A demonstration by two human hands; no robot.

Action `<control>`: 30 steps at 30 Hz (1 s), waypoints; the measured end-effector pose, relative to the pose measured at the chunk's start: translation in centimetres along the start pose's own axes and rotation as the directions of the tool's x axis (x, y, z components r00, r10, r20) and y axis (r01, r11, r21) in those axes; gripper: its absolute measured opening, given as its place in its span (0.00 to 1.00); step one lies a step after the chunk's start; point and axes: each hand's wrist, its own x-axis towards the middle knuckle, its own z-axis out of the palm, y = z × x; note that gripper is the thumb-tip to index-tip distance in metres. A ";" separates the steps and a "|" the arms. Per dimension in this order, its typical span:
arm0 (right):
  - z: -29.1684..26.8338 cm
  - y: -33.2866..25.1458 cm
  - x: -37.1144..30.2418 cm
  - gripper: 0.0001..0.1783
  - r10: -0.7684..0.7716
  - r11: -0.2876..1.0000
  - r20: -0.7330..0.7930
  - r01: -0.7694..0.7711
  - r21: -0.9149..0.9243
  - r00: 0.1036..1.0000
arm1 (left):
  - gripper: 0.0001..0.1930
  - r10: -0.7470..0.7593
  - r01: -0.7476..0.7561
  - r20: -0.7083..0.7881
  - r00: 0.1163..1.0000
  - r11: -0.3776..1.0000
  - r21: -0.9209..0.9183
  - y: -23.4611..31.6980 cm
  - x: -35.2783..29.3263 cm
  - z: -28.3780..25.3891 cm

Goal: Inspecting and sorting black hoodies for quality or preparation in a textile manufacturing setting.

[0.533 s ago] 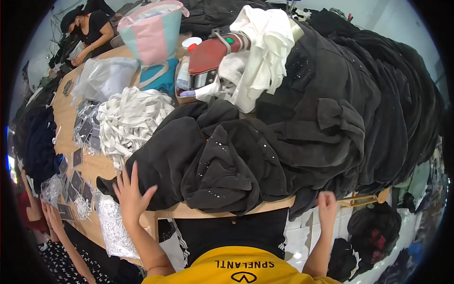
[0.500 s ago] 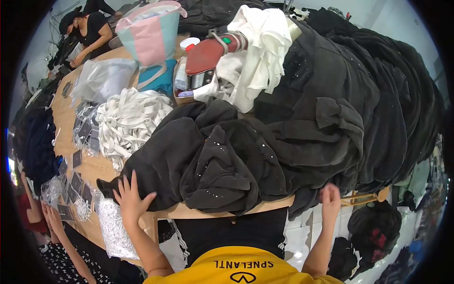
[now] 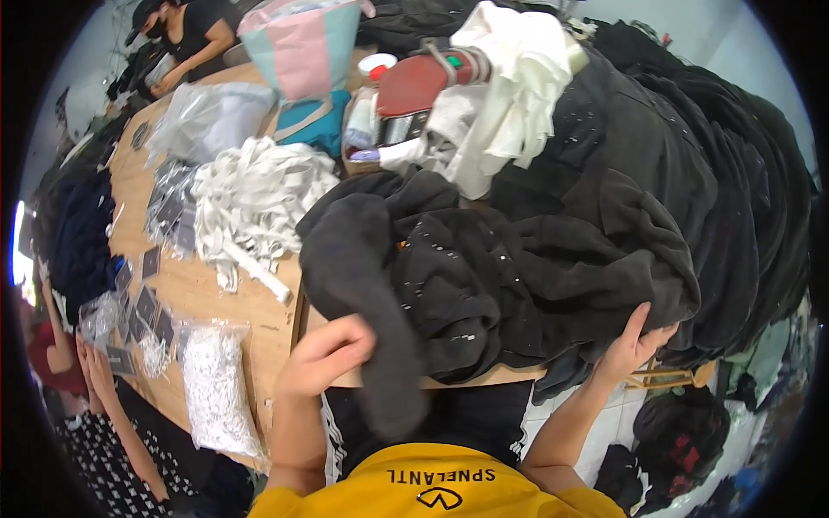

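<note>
The left hand [image 3: 332, 350] was drawn in narrow, fingers curled, their tips against the side of a dark sleeve [image 3: 389, 345]; whether they pinched any cloth I couldn't tell. The right hand [image 3: 635, 345] stood partly open, its digits spread apart and touching the lower right folds of the dark garment [image 3: 458, 302], which was bunched in the middle of the table's [image 3: 275, 328] near edge. The sleeve, blurred, hung over that edge in front of the person's lap and hid a stretch of it.

Behind the garment and to its right rose a large heap of dark fabric [image 3: 665, 138], crowding that side. To the left lay a loose pile of white strips [image 3: 259, 190], and nearer the person a clear bag of white pieces [image 3: 220, 393], with dark tags [image 3: 148, 311] beyond it. Farther back, a white cloth [image 3: 518, 82] was draped beside a red device [image 3: 419, 86], with a teal pouch [image 3: 311, 129] and a pink and pale blue bag [image 3: 302, 56] farther left.

Another person's forearms [image 3: 121, 414] reached in at the far left, and a co-worker in a dark top [image 3: 194, 34] bent over something beyond the table. A dark bundle of clothes [image 3: 682, 432] lay on the floor at the right.
</note>
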 end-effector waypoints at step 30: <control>1.6 2.9 -11.5 0.51 0.505 0.637 0.824 -0.755 -0.156 0.257 | 0.21 0.152 -0.037 -0.458 0.876 0.968 0.250 -2.4 6.2 4.7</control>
